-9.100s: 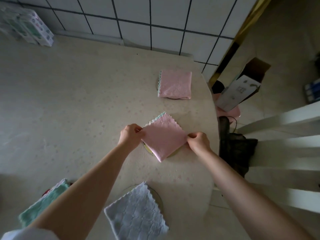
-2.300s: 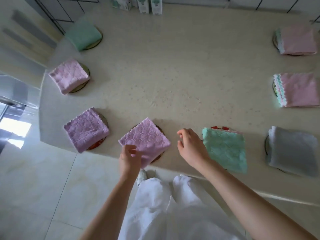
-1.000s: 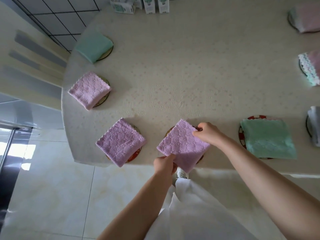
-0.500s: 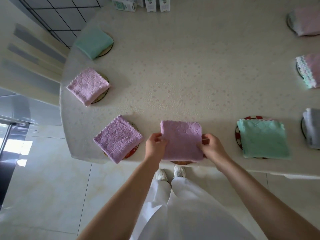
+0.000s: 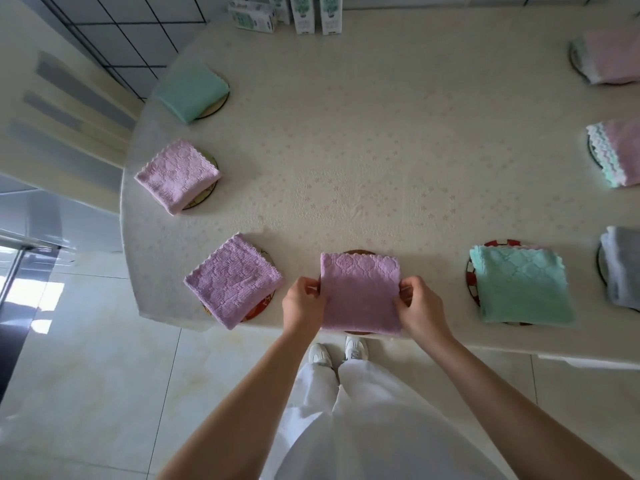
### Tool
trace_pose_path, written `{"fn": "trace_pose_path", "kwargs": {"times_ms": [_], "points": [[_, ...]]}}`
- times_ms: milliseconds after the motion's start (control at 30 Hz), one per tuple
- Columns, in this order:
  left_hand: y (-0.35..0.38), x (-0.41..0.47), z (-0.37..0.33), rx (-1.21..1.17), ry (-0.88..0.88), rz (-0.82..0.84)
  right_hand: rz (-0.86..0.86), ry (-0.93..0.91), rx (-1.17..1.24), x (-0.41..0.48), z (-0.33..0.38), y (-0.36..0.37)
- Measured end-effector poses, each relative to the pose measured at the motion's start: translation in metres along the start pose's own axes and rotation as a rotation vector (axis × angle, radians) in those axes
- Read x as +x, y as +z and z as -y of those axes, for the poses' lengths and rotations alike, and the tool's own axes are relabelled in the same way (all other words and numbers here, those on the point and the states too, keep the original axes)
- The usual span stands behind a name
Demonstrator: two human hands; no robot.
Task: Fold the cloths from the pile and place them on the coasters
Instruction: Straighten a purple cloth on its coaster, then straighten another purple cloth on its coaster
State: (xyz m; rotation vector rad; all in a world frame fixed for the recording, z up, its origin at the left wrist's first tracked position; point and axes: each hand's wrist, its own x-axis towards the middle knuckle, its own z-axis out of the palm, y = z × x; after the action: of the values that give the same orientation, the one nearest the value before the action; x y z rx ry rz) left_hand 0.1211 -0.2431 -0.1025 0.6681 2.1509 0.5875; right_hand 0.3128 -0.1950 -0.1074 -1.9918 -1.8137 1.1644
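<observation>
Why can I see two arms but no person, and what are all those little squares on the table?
There is no machine here. A person wears a camera on their head and it looks down, so you only see their arms, white trousers and shoes. The left hand and right hand each pinch one side of a folded purple cloth, which sits over a round coaster at the near edge of the table.

The other squares are folded cloths too, each on its own coaster: a near purple cloth, a far purple cloth, a far green cloth, a near green cloth, a grey cloth and two pink cloths. Small boxes stand at the far end.
</observation>
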Motion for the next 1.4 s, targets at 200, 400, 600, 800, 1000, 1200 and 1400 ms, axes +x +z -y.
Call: {"fn": "trace_pose_path", "kwargs": {"times_ms": [200,400,600,800,1000,1200,1400], "points": [[-0.013,0.004,0.014,0.015,-0.026,-0.048,-0.073,-0.098,-0.104,0.006,0.008,-0.005],[-0.056,0.011,0.037,-0.08,-0.054,-0.254,-0.029,-0.348,-0.121,0.017,0.056,0.005],[-0.108,0.027,0.075,-0.212,-0.176,-0.3,0.083,-0.401,-0.111,0.018,0.109,0.054],[-0.142,0.048,0.109,-0.311,-0.299,-0.269,0.2,-0.368,-0.208,0.015,0.16,0.117],[-0.165,0.058,0.119,-0.557,-0.38,0.104,0.152,-0.214,-0.313,0.003,0.184,0.16],[-0.172,0.069,0.119,-0.651,-0.449,0.269,0.096,-0.036,-0.338,0.005,0.197,0.168],[-0.171,0.072,0.115,-0.6,-0.455,0.34,0.187,0.15,-0.227,0.005,0.209,0.163]]}}
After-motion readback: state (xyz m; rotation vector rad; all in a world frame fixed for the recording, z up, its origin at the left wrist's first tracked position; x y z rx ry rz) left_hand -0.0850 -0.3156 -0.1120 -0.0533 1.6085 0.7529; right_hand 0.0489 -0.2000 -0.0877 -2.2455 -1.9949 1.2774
